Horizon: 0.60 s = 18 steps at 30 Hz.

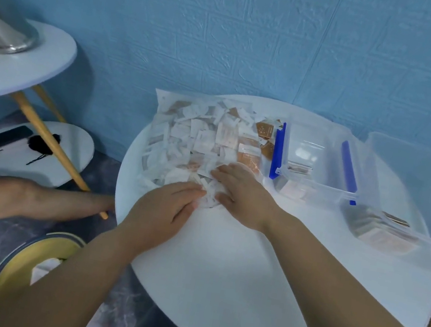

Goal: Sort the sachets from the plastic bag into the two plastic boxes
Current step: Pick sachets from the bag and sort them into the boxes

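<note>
Head view: plastic bag (175, 139) is pinned at its near edge by the flat-fingered left hand (167, 206) and right hand (243, 193), probably for opening.

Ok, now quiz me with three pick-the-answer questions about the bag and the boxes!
1. Beside the plastic bag, where do the two plastic boxes stand?
A. on its left
B. on its right
C. under the table

2. What colour are the long clips on the boxes?
A. blue
B. red
C. yellow

3. How is the bag?
A. empty
B. hanging up
C. lying flat, full of sachets

Answers:
1 B: the boxes stand to the right of the bag on the white table.
2 A: both clips show bright blue.
3 C: sachets fill the bag, and the left hand and the right hand rest on its near end.
</note>
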Available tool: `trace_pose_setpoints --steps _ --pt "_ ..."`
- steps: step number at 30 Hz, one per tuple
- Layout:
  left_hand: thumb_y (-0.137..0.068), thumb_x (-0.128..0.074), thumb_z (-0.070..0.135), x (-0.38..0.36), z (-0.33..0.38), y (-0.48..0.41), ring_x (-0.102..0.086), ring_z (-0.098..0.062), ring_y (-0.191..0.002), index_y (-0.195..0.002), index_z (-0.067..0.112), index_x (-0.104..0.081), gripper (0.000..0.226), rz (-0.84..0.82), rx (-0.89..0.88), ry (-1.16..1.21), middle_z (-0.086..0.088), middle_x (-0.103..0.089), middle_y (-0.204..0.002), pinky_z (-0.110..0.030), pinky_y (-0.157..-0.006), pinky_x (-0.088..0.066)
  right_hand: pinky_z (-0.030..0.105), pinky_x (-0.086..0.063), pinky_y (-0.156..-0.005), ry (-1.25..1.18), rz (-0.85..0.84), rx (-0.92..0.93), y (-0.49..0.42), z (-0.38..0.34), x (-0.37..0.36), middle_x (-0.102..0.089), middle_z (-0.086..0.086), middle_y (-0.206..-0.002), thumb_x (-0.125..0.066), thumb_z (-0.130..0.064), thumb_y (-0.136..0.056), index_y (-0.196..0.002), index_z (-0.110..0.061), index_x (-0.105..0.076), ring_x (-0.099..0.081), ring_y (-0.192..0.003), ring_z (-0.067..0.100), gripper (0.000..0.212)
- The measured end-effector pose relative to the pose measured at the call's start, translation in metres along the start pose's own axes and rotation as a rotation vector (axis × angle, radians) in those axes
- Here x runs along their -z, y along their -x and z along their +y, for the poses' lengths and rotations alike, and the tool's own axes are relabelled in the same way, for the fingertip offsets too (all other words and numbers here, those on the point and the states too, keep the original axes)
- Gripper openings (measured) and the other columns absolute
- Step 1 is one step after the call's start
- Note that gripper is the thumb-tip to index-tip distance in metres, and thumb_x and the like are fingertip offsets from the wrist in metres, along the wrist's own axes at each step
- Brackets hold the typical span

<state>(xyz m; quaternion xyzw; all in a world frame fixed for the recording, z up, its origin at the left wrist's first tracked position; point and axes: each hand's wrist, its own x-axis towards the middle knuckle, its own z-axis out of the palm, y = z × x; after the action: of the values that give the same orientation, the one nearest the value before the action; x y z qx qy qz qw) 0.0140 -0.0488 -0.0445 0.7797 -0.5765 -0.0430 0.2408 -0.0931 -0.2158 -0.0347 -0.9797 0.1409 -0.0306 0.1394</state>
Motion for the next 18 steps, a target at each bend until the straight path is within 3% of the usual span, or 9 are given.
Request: trace_pose_setpoints --steps 3,7,9,12,16,18 --pt "-0.089 -0.035 0.032 0.002 -0.011 0.002 -0.059 -0.020 -0.108 -0.114 0.013 -0.066 0.044 0.174 0.081 -0.020 -0.003 -0.064 -0.118 -0.019 -0.091 -0.038 0.025 -0.017 -0.112 -0.056 -0.046 -0.017 0.008 0.000 0.002 -0.028 -0.004 -0.152 -0.044 -0.028 -0.097 -0.142 -0.022 -0.035 -0.022 -0.140 0.014 0.046" --pt "-0.087 -0.044 0.022 -0.005 -0.007 0.000 -0.055 -0.027 -0.116 -0.117 0.008 -0.063 0.039 0.135 0.159 -0.091 -0.009 -0.058 -0.128 -0.034 -0.094 -0.041 0.016 -0.030 -0.101 -0.144 -0.033 0.020 0.020 -0.002 0.010 -0.040 -0.007 -0.145 -0.047 -0.022 -0.096 -0.130 -0.022 -0.054 -0.039 -0.130 0.008 0.034" --pt "-0.088 -0.037 0.032 -0.007 -0.006 0.001 -0.054 -0.021 -0.118 -0.117 0.013 -0.064 0.044 0.088 0.113 -0.060 -0.003 -0.058 -0.128 -0.027 -0.094 -0.037 0.014 -0.035 -0.096 -0.212 0.067 0.001 0.025 -0.001 0.017 -0.055 -0.003 -0.133 -0.054 -0.015 -0.093 -0.121 -0.017 -0.062 -0.052 -0.119 0.011 0.030" --pt "-0.087 -0.038 0.039 -0.001 -0.006 0.000 -0.051 -0.005 -0.114 -0.117 0.018 -0.065 0.045 0.088 0.056 0.061 0.012 -0.057 -0.124 -0.010 -0.094 -0.032 0.022 -0.046 -0.087 -0.188 0.271 -0.096 0.033 0.001 0.025 -0.068 0.001 -0.111 -0.058 -0.009 -0.088 -0.107 -0.014 -0.069 -0.062 -0.099 0.017 0.023" --pt "-0.088 -0.048 0.036 0.002 -0.006 0.001 -0.054 -0.005 -0.108 -0.113 0.015 -0.067 0.038 0.215 0.058 0.074 0.006 -0.063 -0.118 -0.008 -0.092 -0.031 0.036 -0.051 -0.079 0.014 0.180 -0.192 0.035 -0.001 0.016 -0.067 0.005 -0.101 -0.050 -0.017 -0.091 -0.096 -0.012 -0.068 -0.061 -0.090 0.022 0.019" --pt "-0.092 -0.053 0.029 0.001 -0.007 -0.001 -0.049 -0.010 -0.119 -0.122 0.017 -0.061 0.033 0.172 0.140 0.015 0.005 -0.056 -0.129 -0.009 -0.095 -0.024 0.034 -0.050 -0.078 0.020 0.165 -0.219 0.034 -0.004 0.009 -0.065 0.003 -0.103 -0.045 -0.022 -0.094 -0.099 -0.014 -0.066 -0.058 -0.092 0.022 0.023"
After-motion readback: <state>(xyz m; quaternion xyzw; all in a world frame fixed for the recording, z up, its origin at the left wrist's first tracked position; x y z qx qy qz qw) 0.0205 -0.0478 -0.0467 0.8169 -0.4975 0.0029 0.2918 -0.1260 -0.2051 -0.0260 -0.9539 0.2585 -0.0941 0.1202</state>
